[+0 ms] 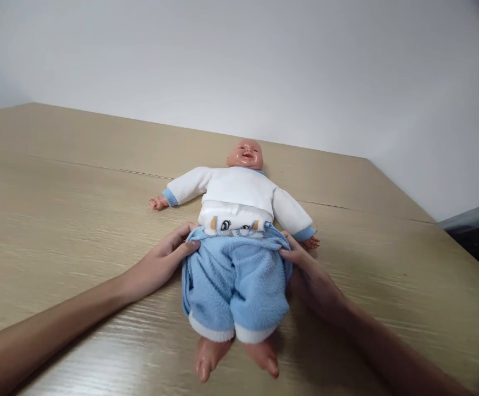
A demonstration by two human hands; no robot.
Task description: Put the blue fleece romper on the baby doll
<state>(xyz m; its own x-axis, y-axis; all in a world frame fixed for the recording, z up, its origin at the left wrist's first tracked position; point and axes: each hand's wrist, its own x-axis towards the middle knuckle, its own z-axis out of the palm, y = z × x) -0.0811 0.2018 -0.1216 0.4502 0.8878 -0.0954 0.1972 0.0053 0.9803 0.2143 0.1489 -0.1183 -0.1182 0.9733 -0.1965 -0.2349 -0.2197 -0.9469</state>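
Note:
A baby doll (239,192) lies on its back on the wooden table (58,209), head away from me and bare feet toward me. It wears a white top with blue cuffs and fluffy blue trousers (235,286). A printed band shows at the waist. My left hand (163,261) pinches the trousers' waistband on the doll's left side as I see it. My right hand (305,269) grips the waistband on the other side, beside the doll's small hand. Both hands are closed on the fabric.
A plain white wall (264,66) rises behind the table's far edge. The table's right edge runs diagonally at the right, with a dark surface (478,236) beyond it.

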